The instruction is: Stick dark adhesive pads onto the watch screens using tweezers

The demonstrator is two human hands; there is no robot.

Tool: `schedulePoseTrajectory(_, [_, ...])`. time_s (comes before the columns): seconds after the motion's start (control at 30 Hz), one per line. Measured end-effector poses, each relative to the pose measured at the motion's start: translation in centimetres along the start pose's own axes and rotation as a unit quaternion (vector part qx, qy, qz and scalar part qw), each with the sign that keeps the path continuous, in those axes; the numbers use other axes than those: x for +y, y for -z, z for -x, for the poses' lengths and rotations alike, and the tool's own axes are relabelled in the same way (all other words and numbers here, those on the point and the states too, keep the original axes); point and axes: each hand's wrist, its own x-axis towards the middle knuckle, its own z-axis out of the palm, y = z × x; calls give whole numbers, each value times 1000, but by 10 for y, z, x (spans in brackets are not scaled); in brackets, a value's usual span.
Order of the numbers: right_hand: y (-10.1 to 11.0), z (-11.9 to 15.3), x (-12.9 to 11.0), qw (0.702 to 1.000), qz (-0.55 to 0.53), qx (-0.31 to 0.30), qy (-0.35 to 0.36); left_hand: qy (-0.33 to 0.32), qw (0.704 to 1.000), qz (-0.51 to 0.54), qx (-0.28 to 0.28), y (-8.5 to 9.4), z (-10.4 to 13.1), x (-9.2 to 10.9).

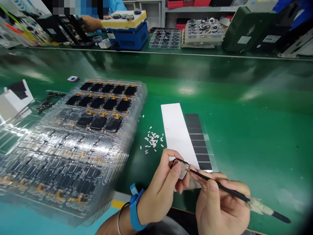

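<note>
On the green surface [256,137], the stacked clear trays [122,147] fill the left side, black square screens in their far rows, right edge close to scattered white bits [153,139]. Right of these lie a white sheet [178,130] and a strip of dark rectangles [197,138], partly beneath the hands. The left hand [162,189], wearing a blue wristband [135,209], has its fingers clamped on a small black-framed part [181,169] at the near end of the sheet; the right hand [222,202] has its fingers closed around black tweezers [227,189], tips touching that part's right edge. Open green stretches right of the strip and beyond the sheet, up to a far ledge with a blue box [132,36], compartment trays [165,39] and green case [246,29]; its white label is unreadable.
</note>
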Motion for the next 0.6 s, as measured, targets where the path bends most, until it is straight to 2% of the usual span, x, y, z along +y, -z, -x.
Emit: schedulePoseTrajectory(0.6, [2,-1,0,1000,20,-8,-14,-2,1000,-1,0,0,0,0])
